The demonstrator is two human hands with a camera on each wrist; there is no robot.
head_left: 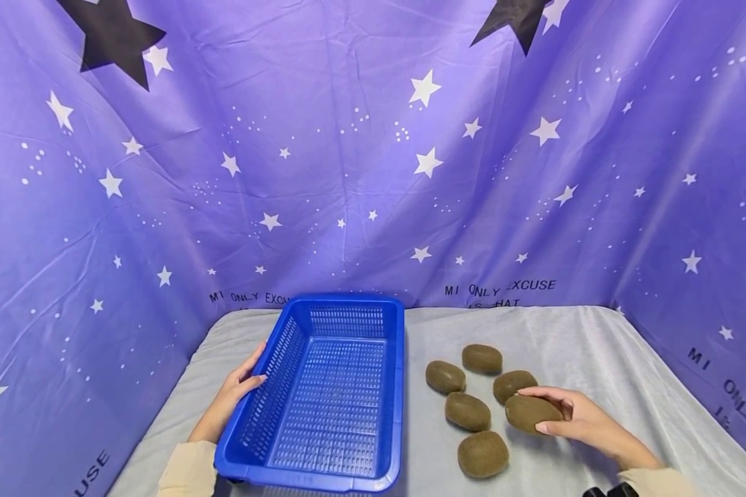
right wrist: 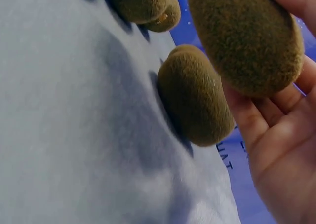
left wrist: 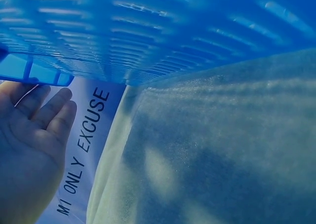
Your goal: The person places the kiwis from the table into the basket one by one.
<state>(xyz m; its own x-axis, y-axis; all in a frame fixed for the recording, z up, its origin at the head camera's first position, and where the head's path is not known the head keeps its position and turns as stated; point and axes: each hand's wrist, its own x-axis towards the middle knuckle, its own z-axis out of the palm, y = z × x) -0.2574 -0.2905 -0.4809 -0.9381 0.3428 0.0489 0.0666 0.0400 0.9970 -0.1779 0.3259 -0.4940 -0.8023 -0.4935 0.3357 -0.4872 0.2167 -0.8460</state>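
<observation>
Blue perforated basket (head_left: 311,478), one, its left rim held by the left grip (head_left: 239,386). Loose kiwifruit (head_left: 483,454), five, clustered on the grey draped tabletop (head_left: 590,359) right of the basket. Held kiwifruit (head_left: 530,414), one, pinched in the right grip (head_left: 581,417) (a bare hand, cream sleeve (head_left: 662,482)). Purple backdrop (head_left: 348,172), printed with stars and lettering.

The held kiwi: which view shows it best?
The right wrist view: the held kiwi is largest, its fuzzy skin clear, though cut at top. The head view shows it smaller; left wrist view, not at all.
</observation>
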